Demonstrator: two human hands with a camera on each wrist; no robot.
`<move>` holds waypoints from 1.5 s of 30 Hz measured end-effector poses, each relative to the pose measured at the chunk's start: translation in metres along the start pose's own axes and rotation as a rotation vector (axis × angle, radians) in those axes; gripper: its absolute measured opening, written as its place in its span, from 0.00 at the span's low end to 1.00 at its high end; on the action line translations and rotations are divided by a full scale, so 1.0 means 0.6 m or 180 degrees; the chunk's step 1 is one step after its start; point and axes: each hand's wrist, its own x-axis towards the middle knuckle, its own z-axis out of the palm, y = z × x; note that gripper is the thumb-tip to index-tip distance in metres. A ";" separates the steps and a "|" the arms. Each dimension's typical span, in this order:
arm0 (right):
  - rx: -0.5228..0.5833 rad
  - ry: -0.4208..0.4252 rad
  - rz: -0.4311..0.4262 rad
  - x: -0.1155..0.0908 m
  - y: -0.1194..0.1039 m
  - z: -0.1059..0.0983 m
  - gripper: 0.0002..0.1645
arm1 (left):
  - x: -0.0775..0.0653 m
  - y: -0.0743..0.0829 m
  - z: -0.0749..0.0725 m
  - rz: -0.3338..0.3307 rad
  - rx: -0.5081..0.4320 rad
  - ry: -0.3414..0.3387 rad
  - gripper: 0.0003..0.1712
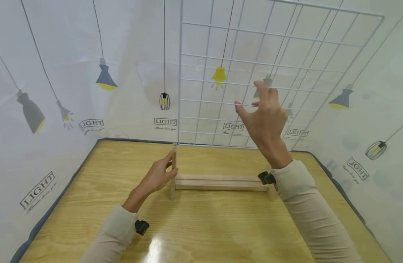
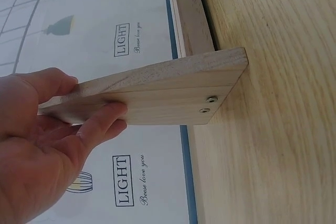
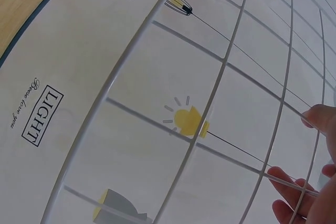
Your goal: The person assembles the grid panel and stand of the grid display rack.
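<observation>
My left hand (image 1: 158, 174) pinches an upright wooden board (image 2: 157, 90) between thumb and fingers. Two metal screw heads (image 2: 211, 99) show on its outer face, low down. From this board a wooden crossbar (image 1: 221, 184) runs right to a second wooden end piece (image 1: 272, 193), partly hidden by the right wrist. A white wire grid panel (image 1: 201, 98) stands upright behind the wooden frame, its lower left corner near the board's top. My right hand (image 1: 265, 113) is raised at the grid, thumb and fingers spread apart, fingertips (image 3: 281, 177) right at the wires.
The wood-grain table (image 1: 201, 226) lies under the frame. White wall sheeting (image 1: 135, 65) printed with lamps encloses the back and both sides. Dark trim (image 1: 135, 139) lines the table's far edge. A black wrist device (image 1: 142, 227) sits at the left cuff.
</observation>
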 end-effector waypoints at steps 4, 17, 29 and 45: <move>0.0012 -0.0011 -0.0003 -0.001 0.001 0.003 0.34 | 0.000 0.000 0.000 0.0003 0.0014 -0.0017 0.40; 0.0024 -0.0038 0.0040 -0.004 -0.003 0.010 0.35 | -0.003 0.003 0.001 -0.0011 -0.0025 -0.0021 0.39; 0.0021 -0.0008 0.0028 -0.009 -0.002 0.018 0.36 | -0.002 0.001 -0.001 0.0019 0.0008 -0.0008 0.40; 0.0031 -0.0120 0.0104 -0.018 -0.003 0.027 0.37 | -0.002 0.005 -0.003 -0.0081 -0.0046 -0.0068 0.40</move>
